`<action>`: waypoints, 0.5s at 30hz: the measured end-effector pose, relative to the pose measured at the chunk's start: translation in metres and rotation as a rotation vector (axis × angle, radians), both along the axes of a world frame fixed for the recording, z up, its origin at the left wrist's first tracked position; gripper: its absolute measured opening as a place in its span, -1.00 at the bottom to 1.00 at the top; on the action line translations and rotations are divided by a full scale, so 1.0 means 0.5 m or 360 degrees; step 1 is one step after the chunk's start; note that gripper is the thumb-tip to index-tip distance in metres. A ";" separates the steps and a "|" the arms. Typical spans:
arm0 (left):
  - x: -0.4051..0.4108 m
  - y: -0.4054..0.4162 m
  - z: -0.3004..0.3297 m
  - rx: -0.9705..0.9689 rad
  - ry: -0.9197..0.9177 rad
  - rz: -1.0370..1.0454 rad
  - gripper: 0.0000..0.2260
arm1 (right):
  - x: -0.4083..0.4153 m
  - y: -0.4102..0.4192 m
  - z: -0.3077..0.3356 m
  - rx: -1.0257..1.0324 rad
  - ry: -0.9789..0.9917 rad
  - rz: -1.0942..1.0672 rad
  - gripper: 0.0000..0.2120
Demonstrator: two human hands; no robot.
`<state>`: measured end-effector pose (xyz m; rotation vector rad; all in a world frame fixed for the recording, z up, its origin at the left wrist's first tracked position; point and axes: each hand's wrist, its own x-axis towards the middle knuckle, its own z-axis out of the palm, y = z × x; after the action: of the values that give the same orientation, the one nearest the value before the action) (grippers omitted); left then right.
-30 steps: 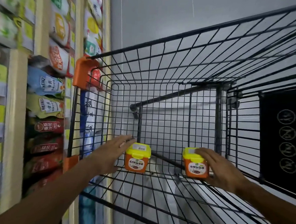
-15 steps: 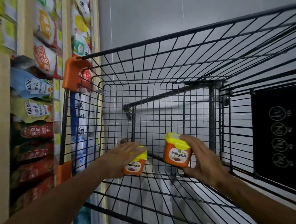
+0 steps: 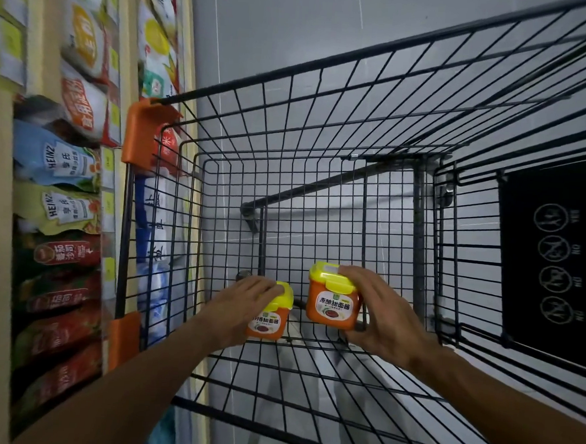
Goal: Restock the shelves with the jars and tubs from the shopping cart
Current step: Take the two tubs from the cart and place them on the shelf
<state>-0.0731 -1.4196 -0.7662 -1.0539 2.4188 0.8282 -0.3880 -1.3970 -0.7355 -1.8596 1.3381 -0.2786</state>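
Two orange tubs with yellow lids are inside the black wire shopping cart [image 3: 325, 127]. My right hand [image 3: 387, 316] grips the right tub [image 3: 331, 301] from its right side and holds it tilted, lifted off the cart floor. My left hand [image 3: 241, 308] lies over the left tub [image 3: 272, 315], which stands on the cart floor; its fingers cover the lid and wrap the tub's left side. Both labels face me.
Shelves [image 3: 122, 74] on the left hold sauce pouches [image 3: 61, 166] and packets with yellow price tags. Orange corner guards [image 3: 142, 133] sit on the cart's left edge. A black sign panel [image 3: 553, 258] hangs on the cart's right wall. Grey floor lies beyond.
My right hand has picked its tub up off the cart floor and tilted it. My left hand has closed over the other tub's lid.
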 end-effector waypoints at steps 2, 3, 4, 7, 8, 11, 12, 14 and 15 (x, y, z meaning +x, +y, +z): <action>0.007 -0.004 0.005 0.0101 0.0064 0.0097 -0.08 | 0.003 0.000 0.004 -0.0001 0.0026 0.0027 -0.08; 0.008 -0.007 0.011 0.0140 0.0098 0.0144 -0.10 | 0.003 -0.002 0.009 -0.0003 0.0034 0.0045 -0.08; 0.008 -0.013 0.018 0.0173 0.0122 0.0191 -0.11 | 0.003 -0.004 0.014 -0.0009 0.0038 0.0069 -0.08; 0.006 -0.035 0.061 0.0205 0.0158 0.0333 -0.14 | -0.001 -0.015 0.046 -0.0028 0.0045 0.0073 -0.04; 0.007 -0.043 0.083 0.0185 0.0180 0.0382 -0.13 | -0.002 -0.020 0.061 -0.0026 0.0046 0.0064 -0.03; 0.010 -0.068 0.169 0.0066 0.0350 0.0482 -0.14 | -0.010 -0.037 0.124 -0.0042 0.0069 0.0052 -0.01; 0.011 -0.077 0.202 0.0023 0.0412 0.0499 -0.15 | -0.013 -0.044 0.155 -0.0039 0.0079 0.0037 -0.01; 0.013 -0.093 0.273 -0.0042 0.0503 0.0564 -0.12 | -0.018 -0.059 0.226 -0.0078 0.0099 0.0007 -0.04; 0.012 -0.100 0.316 -0.0070 0.0540 0.0609 -0.09 | -0.022 -0.067 0.267 -0.0117 0.0105 -0.0009 -0.04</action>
<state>-0.0671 -1.4695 -0.6081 -1.5323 2.5516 1.1638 -0.3989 -1.4303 -0.6022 -1.9413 1.3945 -0.2747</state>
